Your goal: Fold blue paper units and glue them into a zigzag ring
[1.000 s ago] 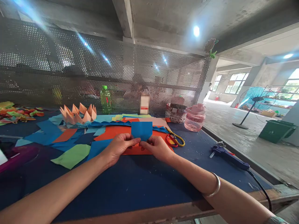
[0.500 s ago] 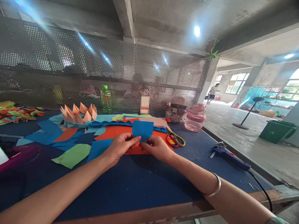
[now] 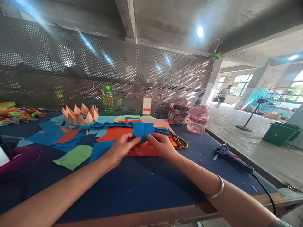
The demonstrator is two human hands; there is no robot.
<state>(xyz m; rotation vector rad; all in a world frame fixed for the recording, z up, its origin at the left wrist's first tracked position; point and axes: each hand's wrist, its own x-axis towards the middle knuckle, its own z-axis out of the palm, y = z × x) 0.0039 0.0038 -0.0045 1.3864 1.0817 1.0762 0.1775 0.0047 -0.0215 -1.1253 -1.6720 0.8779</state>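
A small blue sheet of paper with a faint upright crease is held up between both hands. My left hand pinches its lower left corner between thumb and fingers. On the right edge, my right hand grips it the same way, thumb in front. Below and behind lies orange paper on the table. A strip of folded blue points runs behind the hands. Scissors with red and yellow handles rest just right of my right hand.
A folded orange paper crown stands left among loose sheets. A green bottle, a round basket and a pink water jug line the back. A glue gun with a cord lies right. A person walks beyond.
My right thumb has moved up from the paper's bottom to its right edge. The paper has shifted slightly left, and a crease now shows. The person in the background has come closer.
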